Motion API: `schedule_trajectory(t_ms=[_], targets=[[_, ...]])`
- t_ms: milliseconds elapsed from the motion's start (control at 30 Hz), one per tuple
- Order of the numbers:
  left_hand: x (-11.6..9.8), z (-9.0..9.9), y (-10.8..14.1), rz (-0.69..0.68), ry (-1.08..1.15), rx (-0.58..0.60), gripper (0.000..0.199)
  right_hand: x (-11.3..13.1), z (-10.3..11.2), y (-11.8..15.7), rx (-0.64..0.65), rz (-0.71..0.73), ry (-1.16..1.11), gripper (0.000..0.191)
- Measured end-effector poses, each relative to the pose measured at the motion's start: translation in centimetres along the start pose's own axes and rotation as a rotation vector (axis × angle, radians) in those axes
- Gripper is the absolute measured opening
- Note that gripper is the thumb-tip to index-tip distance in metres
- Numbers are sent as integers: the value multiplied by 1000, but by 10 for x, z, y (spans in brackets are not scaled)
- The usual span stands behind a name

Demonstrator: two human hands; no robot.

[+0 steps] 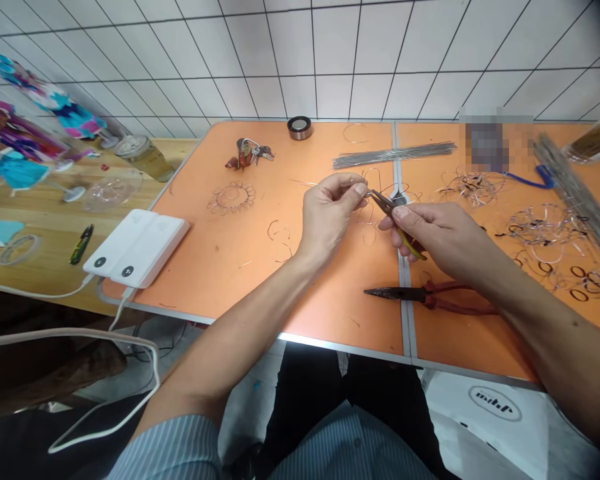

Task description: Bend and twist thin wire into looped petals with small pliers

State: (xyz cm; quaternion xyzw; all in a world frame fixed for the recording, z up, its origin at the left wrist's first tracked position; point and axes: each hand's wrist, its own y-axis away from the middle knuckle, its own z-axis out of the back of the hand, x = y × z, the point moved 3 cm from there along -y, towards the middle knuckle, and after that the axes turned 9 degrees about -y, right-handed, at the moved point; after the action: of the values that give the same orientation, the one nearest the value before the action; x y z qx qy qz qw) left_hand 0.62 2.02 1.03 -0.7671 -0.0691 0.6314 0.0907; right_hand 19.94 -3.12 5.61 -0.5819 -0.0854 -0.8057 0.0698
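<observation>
Thumb and fingers of my left hand [333, 203] pinch a thin piece of wire [369, 193] above the orange folding table. In my right hand [433, 230] is a small pair of pliers [384, 202] with a yellow grip, its tips touching or close to that wire. Whether the jaws close on it is too small to tell. Red-handled long-nose pliers [415, 293] lie on the table below my right hand. Loose bent wires lie behind and under both hands. A flower-shaped wire ring [231, 198] rests to the left.
A bundle of straight wires [395, 155] lies behind my hands. Tangled wire pieces [545, 225] and another wire bundle [580, 193] spread at the right. Keys [253, 153] and a tape roll [299, 127] sit at the back. White power boxes [137, 248] with cables stand at the left edge.
</observation>
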Motion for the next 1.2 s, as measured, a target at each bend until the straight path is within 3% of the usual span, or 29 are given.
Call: schedule_trajectory(t_ms=[233,633,900,1200], targets=[[-2,1,-1,15,10,-19,9,-1,-2,-1,11,-72,-29,40],[-2,-4,5,41,-71,-119,13,-9,-15,0,-17,-9,91,43],[-4,-6,7,18,-140,-174,17,-9,-28,2,-27,-34,-38,43],[-4,-7,6,41,-154,-194,16,-8,-29,2,-59,-63,-78,40]])
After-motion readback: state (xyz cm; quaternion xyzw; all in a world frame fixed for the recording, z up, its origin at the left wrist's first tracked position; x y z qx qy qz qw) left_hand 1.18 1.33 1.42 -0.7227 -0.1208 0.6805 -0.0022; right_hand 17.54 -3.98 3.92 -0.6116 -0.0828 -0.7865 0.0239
